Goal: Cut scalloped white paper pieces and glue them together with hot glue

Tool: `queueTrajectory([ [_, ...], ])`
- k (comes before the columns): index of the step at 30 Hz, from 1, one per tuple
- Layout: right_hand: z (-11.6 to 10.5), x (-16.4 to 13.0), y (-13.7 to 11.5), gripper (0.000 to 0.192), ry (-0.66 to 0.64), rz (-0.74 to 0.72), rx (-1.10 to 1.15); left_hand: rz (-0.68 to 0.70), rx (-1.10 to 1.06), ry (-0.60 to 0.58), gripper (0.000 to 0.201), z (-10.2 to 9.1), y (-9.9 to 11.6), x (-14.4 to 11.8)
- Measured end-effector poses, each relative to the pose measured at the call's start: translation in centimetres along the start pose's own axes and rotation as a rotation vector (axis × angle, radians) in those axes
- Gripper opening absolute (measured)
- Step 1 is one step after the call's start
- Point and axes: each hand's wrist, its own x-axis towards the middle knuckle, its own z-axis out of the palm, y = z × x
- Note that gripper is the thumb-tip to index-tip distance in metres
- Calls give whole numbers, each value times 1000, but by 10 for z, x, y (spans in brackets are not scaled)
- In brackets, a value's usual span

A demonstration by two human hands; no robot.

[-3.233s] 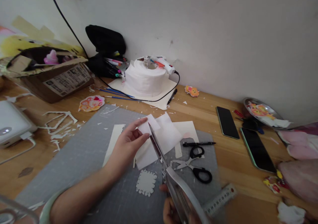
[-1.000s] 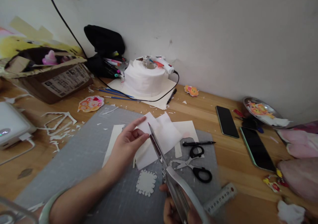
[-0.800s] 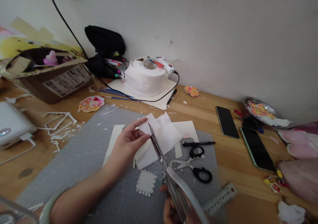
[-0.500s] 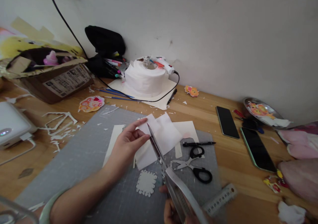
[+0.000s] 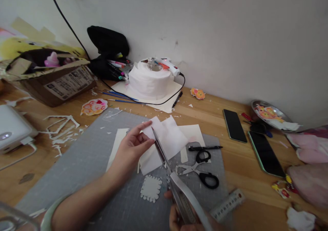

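My left hand [image 5: 130, 145] pinches a small piece of white paper [image 5: 155, 125] between thumb and fingers. Wrapped around the handles of large silver-grey scissors [image 5: 182, 191] is my right hand [image 5: 174, 214], partly hidden by them. The scissor blades point up and left, with their tips at the paper beside my left fingers. White sheets [image 5: 175, 137] lie under and behind the blades on a grey cutting mat [image 5: 77, 162]. Nearer to me rests a scalloped white square [image 5: 151, 189]. Black-handled scissors [image 5: 208, 180] and a black pen [image 5: 205, 148] lie to the right.
A white ring-shaped form [image 5: 150, 84] carries a glue gun [image 5: 169, 67] at the back. Two phones [image 5: 234, 125] and a metal bowl [image 5: 273, 111] are at the right. A cardboard box [image 5: 56, 84] stands left. A steel ruler [image 5: 227, 205] and paper scraps lie about.
Almost nothing differs. The scissors have shifted very slightly at my right hand, while my left hand keeps its hold on the paper.
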Motion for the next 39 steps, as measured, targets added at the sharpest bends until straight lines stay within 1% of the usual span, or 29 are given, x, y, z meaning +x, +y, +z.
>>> queueTrajectory([
  [4, -8, 4, 20, 76, -36, -181, 114, -20, -21, 1, 54, 0, 1, -1],
  [7, -8, 3, 20, 75, -73, -208, 168, -22, -24, 7, 55, 0, 2, -1],
  [11, -1, 3, 7, 74, -93, -194, 162, -21, -32, 11, 55, 0, 2, -2],
  [14, 2, 4, 1, 80, -71, -133, 126, -24, -43, 22, 56, 0, 2, -2],
  [17, 1, 3, 3, 86, -44, -84, 118, -19, -50, 15, 56, 1, 2, -3],
  [20, -3, 2, 8, 84, -45, -83, 110, 3, -38, 9, 53, 1, 3, -3],
  [23, -7, 4, 13, 86, -61, -83, 116, 37, 3, 28, 52, 2, 3, -4],
  [26, -8, 6, 14, 83, -34, -42, 100, 51, 32, 31, 52, 2, 3, -4],
  [29, -4, 4, 8, 79, -7, 20, 64, 61, 42, 21, 52, 2, 2, -4],
  [34, 3, -5, -8, 71, 4, 46, 43, 47, 41, 19, 52, 2, 3, -5],
  [39, 3, -5, -11, 67, 5, 61, 52, 49, 15, 6, 51, 0, 1, -3],
])
